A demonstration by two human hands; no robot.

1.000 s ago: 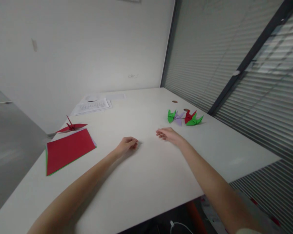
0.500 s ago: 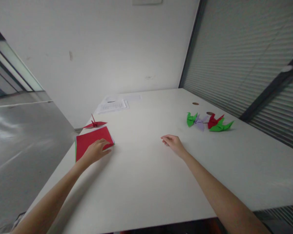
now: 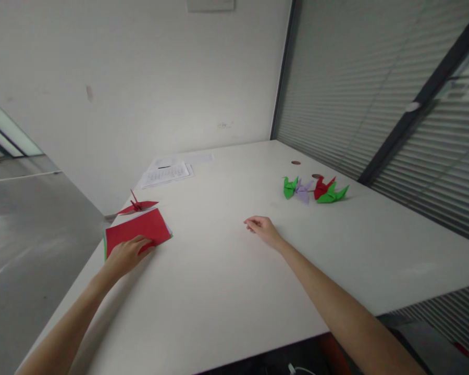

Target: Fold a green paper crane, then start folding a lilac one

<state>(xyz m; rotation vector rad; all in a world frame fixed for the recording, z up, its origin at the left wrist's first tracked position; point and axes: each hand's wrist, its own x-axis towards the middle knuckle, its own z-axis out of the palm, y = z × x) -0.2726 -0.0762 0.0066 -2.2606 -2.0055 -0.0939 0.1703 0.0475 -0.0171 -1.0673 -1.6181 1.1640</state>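
Observation:
My left hand lies on the near edge of a stack of coloured paper whose top sheet is red, at the left side of the white table. Its fingers rest flat on the sheet; no grip is visible. My right hand rests on the bare tabletop near the middle, fingers loosely curled, holding nothing. A red paper crane stands just behind the stack.
Folded paper cranes sit at the right back: a green one, a lilac one, a red one and another green one. White printed sheets lie at the far left back. Blinds line the right side.
My left hand moved from the table's middle out to the left onto the red paper stack. My right hand stayed near the middle. The view swung left, then slightly back.

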